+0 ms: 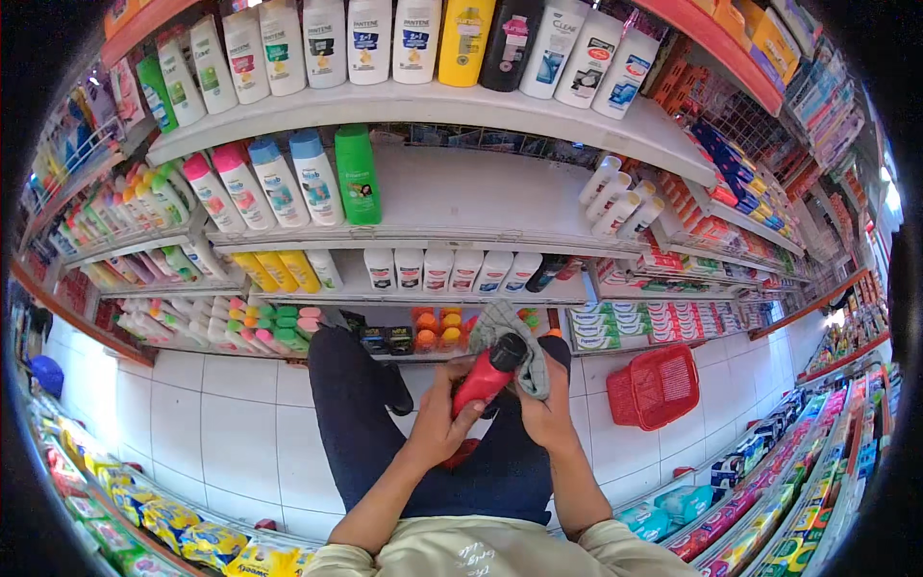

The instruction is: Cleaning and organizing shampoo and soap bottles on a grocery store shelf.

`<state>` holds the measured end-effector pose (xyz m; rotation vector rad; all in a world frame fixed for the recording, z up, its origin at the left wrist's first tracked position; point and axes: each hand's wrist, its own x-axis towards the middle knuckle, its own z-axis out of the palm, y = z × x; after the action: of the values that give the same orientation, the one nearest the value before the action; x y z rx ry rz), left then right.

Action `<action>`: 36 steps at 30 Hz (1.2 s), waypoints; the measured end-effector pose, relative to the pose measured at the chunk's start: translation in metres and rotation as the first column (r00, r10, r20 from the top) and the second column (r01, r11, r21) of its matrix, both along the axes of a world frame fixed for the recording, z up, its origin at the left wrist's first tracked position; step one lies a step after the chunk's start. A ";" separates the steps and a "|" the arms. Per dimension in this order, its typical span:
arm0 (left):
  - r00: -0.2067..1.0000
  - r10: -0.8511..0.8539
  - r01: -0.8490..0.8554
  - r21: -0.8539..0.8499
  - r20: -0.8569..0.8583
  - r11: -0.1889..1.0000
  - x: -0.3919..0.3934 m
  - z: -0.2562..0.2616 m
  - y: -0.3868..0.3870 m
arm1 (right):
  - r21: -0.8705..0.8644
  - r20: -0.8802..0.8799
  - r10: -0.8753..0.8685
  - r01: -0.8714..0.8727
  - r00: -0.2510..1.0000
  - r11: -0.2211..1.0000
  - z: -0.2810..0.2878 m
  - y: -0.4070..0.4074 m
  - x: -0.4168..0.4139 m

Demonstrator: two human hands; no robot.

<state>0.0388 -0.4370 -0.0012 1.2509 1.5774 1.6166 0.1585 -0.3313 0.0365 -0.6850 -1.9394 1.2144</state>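
My left hand [440, 425] grips a red bottle with a black cap [482, 382], tilted up to the right over my lap. A grey-green checked cloth [515, 342] is held in my right hand [544, 411], and it lies against the capped end of the bottle. Part of another red object [461, 453] shows below, between my thighs; what it is I cannot tell. Ahead, a green shampoo bottle [358, 177] stands at the right end of a short row of pink-capped and blue-capped bottles on the middle shelf.
Shampoo bottles line the upper shelf [404, 104] and the lower shelf [425, 296]. A red plastic basket [652, 389] sits on the tiled floor to my right. Stocked shelves stand on both sides and behind me; boxed toothpaste [674, 321] is at the right front.
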 end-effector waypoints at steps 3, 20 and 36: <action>0.989 0.061 -0.054 0.057 -0.135 0.997 0.003 -0.001 0.002 | -0.004 0.053 -0.006 0.007 0.999 1.000 0.015 -0.007 0.003; 0.779 0.321 -0.321 0.097 -0.539 0.942 0.028 0.024 0.011 | 0.253 0.135 -0.315 0.274 0.939 0.928 0.025 -0.032 0.018; 0.945 0.093 -0.064 0.102 -0.314 0.993 0.029 0.020 0.022 | -0.587 -0.312 -0.590 0.337 0.745 0.736 -0.005 0.013 0.024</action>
<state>0.0683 -0.4154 0.0189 1.5807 1.7820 1.6113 0.1824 -0.3181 0.0313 -0.9660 -0.9336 1.3820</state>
